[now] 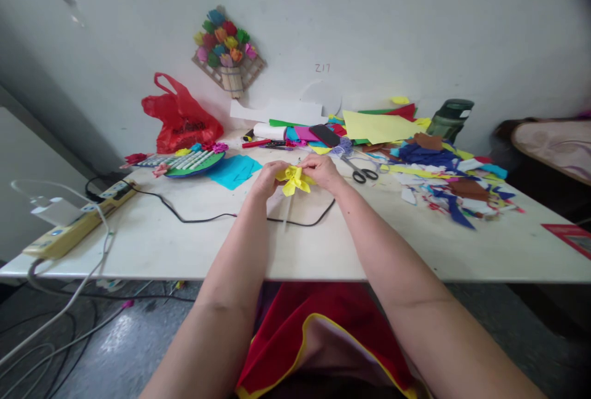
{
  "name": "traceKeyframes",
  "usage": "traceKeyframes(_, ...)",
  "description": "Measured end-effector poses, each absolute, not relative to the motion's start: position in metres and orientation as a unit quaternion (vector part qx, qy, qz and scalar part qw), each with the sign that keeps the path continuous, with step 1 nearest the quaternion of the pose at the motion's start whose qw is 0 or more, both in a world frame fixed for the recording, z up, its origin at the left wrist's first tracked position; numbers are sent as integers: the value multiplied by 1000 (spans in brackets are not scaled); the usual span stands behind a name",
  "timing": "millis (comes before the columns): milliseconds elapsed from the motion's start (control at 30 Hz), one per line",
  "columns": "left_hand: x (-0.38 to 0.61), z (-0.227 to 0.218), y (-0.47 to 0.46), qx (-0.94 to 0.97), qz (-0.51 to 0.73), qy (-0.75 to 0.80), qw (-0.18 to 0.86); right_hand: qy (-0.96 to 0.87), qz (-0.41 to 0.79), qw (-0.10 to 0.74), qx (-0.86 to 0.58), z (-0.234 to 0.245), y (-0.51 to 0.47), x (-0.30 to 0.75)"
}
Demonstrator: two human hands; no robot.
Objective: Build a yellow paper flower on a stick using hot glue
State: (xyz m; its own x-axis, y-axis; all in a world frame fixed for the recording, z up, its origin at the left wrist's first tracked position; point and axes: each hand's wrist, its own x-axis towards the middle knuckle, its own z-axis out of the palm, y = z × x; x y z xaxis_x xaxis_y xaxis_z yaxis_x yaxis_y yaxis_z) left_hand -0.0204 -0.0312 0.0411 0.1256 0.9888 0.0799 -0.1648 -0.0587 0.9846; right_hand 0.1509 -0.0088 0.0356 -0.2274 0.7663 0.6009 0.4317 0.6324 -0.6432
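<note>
A yellow paper flower (295,181) is held between my two hands above the middle of the table. My left hand (268,178) is closed on its left petals, fingers bent around the edge. On the opposite side my right hand (321,171) pinches the flower near its top right. The petals spread outward and down from a crumpled centre. Below the flower a thin pale stick (288,211) points toward me; I cannot tell whether it is joined to the flower. Scissors (359,172) with dark handles lie just right of my right hand.
Coloured paper scraps (455,180) heap up on the right, near a green bottle (450,119). A black cable (184,220) crosses the table from a power strip (78,226). A red plastic bag (182,116), a blue sheet (235,171) and a phone (324,135) lie farther back.
</note>
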Motion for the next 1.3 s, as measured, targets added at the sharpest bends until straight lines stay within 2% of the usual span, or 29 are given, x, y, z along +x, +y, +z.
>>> traceKeyframes(400, -15, 43, -30, 448, 537, 421, 577, -774, 149, 450, -419, 40, -12, 153)
traceKeyframes(1300, -20, 37, -28, 510, 513, 402, 561, -778, 117, 448, -424, 37, -11, 154)
